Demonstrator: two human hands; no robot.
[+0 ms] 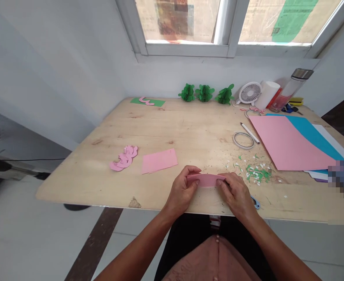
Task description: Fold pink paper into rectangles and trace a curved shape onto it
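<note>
Between my two hands, close to the table's front edge, is a piece of pink paper [208, 180] that bows slightly upward. My left hand [186, 187] pinches its left end, thumb in front and fingers behind. The right end is gripped the same way by my right hand [234, 190]. Partly hidden under the right wrist lies a tool with a light blue handle [256, 202]. Left of my hands rest flat pink paper rectangles [159, 160], and farther left a small heap of curved pink paper cut-outs [124, 157].
Green and white paper scraps [258, 173] lie right of my hands, near a tape roll [243, 140] and a white pen [249, 132]. Large coloured sheets [289, 144] cover the right side. Green paper shapes [204, 93], a small fan [249, 93] and a bottle [290, 91] stand at the back.
</note>
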